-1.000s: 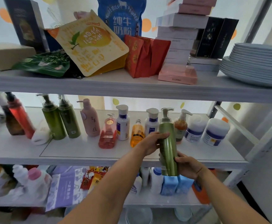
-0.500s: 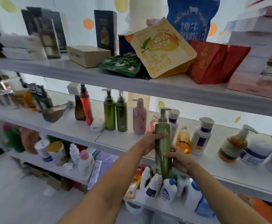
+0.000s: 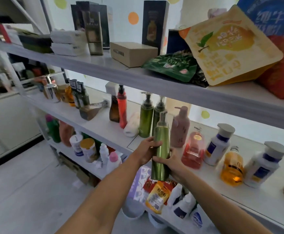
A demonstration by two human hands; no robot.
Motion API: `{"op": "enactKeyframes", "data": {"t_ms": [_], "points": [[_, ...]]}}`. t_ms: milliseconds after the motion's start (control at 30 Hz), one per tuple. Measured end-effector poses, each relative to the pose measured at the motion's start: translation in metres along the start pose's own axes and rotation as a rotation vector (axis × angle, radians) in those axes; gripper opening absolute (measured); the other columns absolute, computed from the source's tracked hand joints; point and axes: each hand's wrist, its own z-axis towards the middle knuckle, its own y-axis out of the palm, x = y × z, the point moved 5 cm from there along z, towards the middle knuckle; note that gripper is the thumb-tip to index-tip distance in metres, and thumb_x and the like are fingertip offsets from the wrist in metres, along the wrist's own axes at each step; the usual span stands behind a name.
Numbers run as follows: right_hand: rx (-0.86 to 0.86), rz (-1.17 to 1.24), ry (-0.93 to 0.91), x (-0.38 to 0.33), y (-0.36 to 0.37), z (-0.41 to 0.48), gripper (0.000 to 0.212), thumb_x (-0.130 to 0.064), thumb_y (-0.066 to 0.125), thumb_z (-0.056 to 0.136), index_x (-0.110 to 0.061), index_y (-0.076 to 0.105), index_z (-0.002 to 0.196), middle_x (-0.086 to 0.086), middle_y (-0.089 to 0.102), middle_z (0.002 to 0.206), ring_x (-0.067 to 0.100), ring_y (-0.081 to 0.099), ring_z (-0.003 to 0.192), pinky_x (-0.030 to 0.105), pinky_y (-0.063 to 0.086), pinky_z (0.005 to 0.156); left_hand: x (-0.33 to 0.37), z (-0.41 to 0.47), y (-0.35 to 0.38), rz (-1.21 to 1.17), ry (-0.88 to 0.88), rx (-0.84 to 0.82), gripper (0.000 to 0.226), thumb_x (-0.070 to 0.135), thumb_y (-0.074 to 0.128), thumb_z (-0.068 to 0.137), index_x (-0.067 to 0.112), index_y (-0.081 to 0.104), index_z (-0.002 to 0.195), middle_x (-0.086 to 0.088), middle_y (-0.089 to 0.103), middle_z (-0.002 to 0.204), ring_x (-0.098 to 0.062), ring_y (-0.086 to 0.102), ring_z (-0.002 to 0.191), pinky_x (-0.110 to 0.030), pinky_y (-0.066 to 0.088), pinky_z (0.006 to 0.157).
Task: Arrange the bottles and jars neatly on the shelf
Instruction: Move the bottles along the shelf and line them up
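I hold a tall green pump bottle (image 3: pixel 161 149) upright in both hands, in front of the middle shelf (image 3: pixel 104 125). My left hand (image 3: pixel 147 150) wraps its left side. My right hand (image 3: pixel 171 161) grips its lower right. Just behind it two matching green pump bottles (image 3: pixel 146 119) stand on the shelf, with a pink pump bottle (image 3: pixel 180 127) to their right. Further right stand a red clear bottle (image 3: pixel 193 149), a white bottle with blue label (image 3: pixel 218 146), an amber bottle (image 3: pixel 232 166) and another white bottle (image 3: pixel 264 164).
A red bottle (image 3: pixel 122 107), a brown bottle (image 3: pixel 114 108) and a lying white roll (image 3: pixel 132 125) sit left of the green pair. The top shelf (image 3: pixel 137 76) carries boxes and snack bags. The lower shelf holds jars, bottles and packets (image 3: pixel 156 195). Grey floor lies to the left.
My view has swung left along the shelf. Both hands have carried the green bottle leftward, from beside the white jars to in front of the two matching green bottles.
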Motion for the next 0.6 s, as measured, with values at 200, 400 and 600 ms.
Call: {"op": "enactKeyframes", "data": {"t_ms": [200,400,600], "points": [[0.148,-0.151,-0.06,0.012,0.01,0.024,0.071,-0.017,0.08,0.072,-0.017,0.025,0.115,0.002,0.05,0.104,0.019,0.057,0.094,0.03,0.049,0.077,0.006,0.031,-0.022,0.201,-0.13,-0.098,0.04,0.004,0.061,0.084,0.0,0.053,0.123,-0.016,0.061,0.111,-0.031,0.059,0.108,-0.037,0.05,0.094],[0.227,-0.08,0.012,0.027,0.012,0.042,0.066,-0.021,0.076,0.076,-0.018,0.023,0.114,-0.003,0.049,0.097,0.012,0.056,0.084,0.03,0.047,0.075,-0.001,0.061,-0.037,0.474,-0.302,-0.213,0.042,0.004,0.062,0.087,0.005,0.051,0.128,-0.011,0.058,0.12,-0.026,0.056,0.111,-0.036,0.047,0.098],[0.376,-0.121,0.096,0.024,0.012,0.054,0.064,-0.029,0.078,0.075,-0.015,0.025,0.108,0.005,0.053,0.099,0.025,0.058,0.091,0.037,0.049,0.078,-0.003,0.07,-0.044,0.56,-0.385,-0.218,0.039,0.012,0.063,0.089,0.002,0.053,0.125,-0.01,0.061,0.116,-0.026,0.056,0.113,-0.038,0.043,0.103]]}}
